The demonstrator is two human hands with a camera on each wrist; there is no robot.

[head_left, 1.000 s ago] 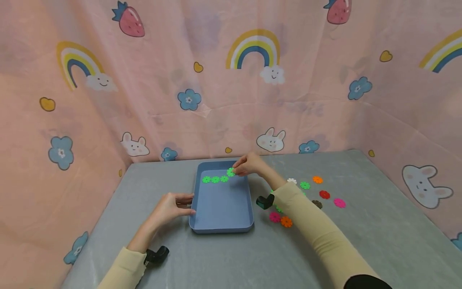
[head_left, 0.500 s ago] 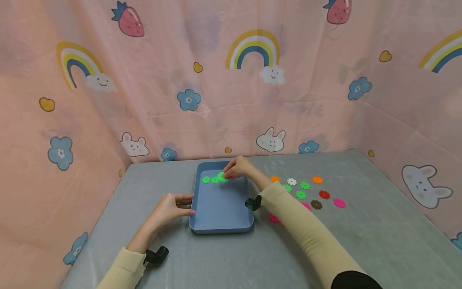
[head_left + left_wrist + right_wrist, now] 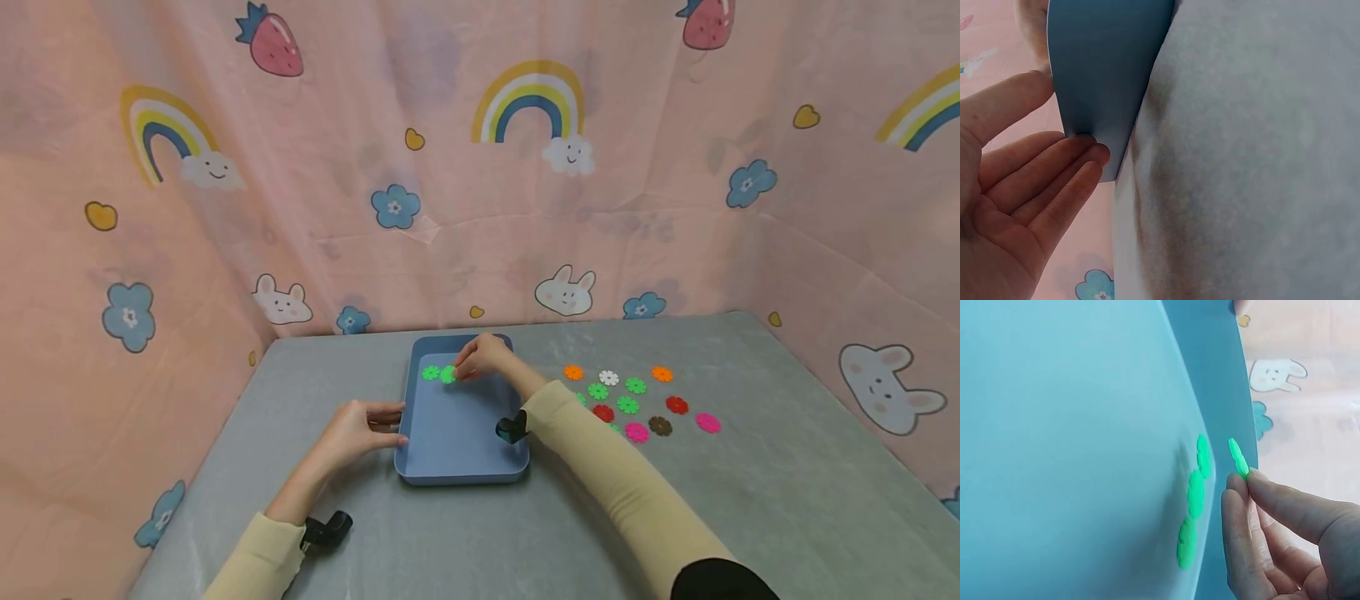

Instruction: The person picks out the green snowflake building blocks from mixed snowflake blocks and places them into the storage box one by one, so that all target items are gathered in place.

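Note:
A blue tray (image 3: 461, 478) lies on the grey table. My right hand (image 3: 459, 372) hovers over the tray's far end and pinches a green flower disc (image 3: 1238, 457) between thumb and fingers, on edge just above the floor. A short row of green discs (image 3: 1196, 494) lies flat there; in the head view two discs (image 3: 430, 372) show left of my fingers. My left hand (image 3: 360, 427) rests at the tray's left side. Its straight fingers (image 3: 1079, 153) touch the tray's outer wall (image 3: 1110, 62) near a corner.
Several loose flower discs lie on the table right of the tray: orange (image 3: 573, 372), white (image 3: 609, 377), green (image 3: 636, 385), red (image 3: 677, 405), pink (image 3: 707, 422), brown (image 3: 660, 426). Pink printed cloth walls (image 3: 480, 208) close in the table at the back and both sides.
My right hand has moved left along the row of green discs, still pinching a green disc, and now covers the row's right end. The left hand and tray have stayed put.

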